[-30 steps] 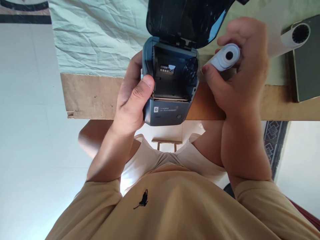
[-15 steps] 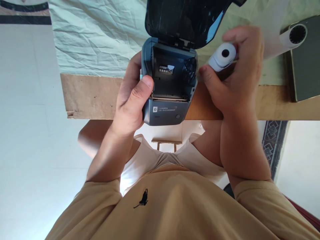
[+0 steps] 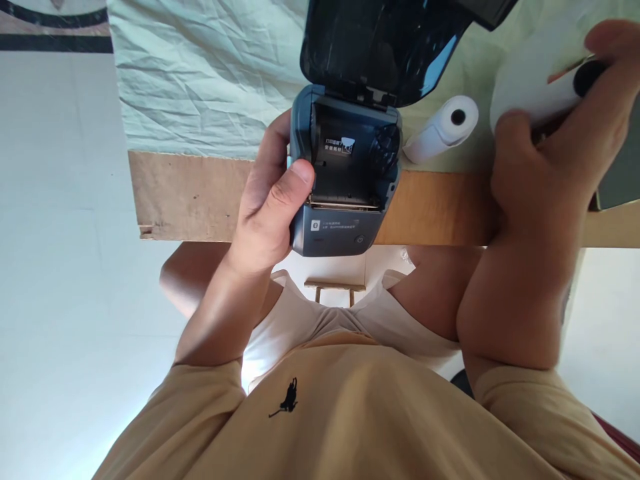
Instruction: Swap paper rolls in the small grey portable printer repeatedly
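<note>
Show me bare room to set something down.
Free: green cloth left of the Bluetooth printer; wooden strip left of the left hand. Crowded: right side, with a paper roll, a second roll at the right hand, and a dark object.

Dressed in a tan shirt with short sleeves, a small black motif and pale shorts.

I'm facing a wooden desk; wrinkled pale-green cloth is covering it, white roll standing on that, dark slab lying right.
</note>
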### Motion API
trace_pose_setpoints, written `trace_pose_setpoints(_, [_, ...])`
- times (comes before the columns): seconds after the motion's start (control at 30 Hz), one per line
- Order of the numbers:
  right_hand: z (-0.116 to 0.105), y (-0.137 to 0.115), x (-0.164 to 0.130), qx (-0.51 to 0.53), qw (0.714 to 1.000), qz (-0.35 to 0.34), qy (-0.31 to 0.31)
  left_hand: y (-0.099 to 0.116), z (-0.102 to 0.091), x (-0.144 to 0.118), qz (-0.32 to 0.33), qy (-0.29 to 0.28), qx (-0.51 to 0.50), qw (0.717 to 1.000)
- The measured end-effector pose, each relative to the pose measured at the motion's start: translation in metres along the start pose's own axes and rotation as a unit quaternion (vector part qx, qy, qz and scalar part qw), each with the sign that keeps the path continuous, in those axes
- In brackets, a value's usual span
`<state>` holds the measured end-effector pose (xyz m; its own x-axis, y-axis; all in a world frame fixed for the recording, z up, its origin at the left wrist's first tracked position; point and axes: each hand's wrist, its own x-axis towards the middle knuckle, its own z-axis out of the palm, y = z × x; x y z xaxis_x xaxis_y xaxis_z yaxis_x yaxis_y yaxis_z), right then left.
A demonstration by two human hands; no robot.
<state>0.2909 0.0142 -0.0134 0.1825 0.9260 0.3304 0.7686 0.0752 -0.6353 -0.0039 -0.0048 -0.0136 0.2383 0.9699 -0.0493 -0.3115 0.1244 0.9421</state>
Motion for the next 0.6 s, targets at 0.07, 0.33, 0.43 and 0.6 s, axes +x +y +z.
trace_pose_setpoints(0.07, [0.002,-0.001,0.000,-0.033,0.998,-0.054,-0.006,-0.001,-0.001,0.001,0.045,-0.012,-0.012,0.999])
trace_pose_setpoints(0.33, [0.009,-0.003,-0.003,-0.069,0.997,-0.038,0.018,0.011,0.004,-0.005,-0.049,0.019,0.009,0.999])
trace_pose_setpoints(0.43, [0.011,-0.001,-0.004,-0.039,0.996,-0.071,0.032,0.011,0.004,-0.005,-0.042,0.013,0.015,0.999])
trace_pose_setpoints(0.6, [0.014,-0.001,-0.007,0.089,0.987,-0.132,0.017,0.009,0.004,-0.003,-0.014,0.000,0.020,1.000])
